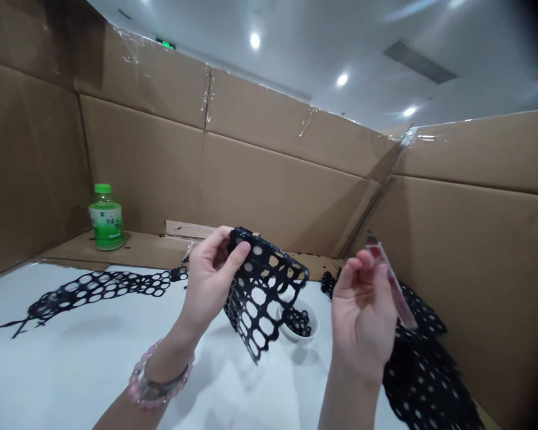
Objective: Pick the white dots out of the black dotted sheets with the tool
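My left hand [208, 278] pinches the black mesh [262, 263], held up near the white bowl [298, 339]; my right hand [363, 316] pinches a slim reddish tool [399, 292] (dark tip upward). I'd steady the mesh, tip clear of fingers.

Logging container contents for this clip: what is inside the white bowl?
Small black pieces with light spots lie inside the white bowl. The perforated black sheet overlaps the bowl's left side in view, so anything behind it there cannot be seen, nor can the bottom under the pieces.

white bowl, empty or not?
Not empty: black holed scraps lie in the bowl, with some of its white inner wall still visible.
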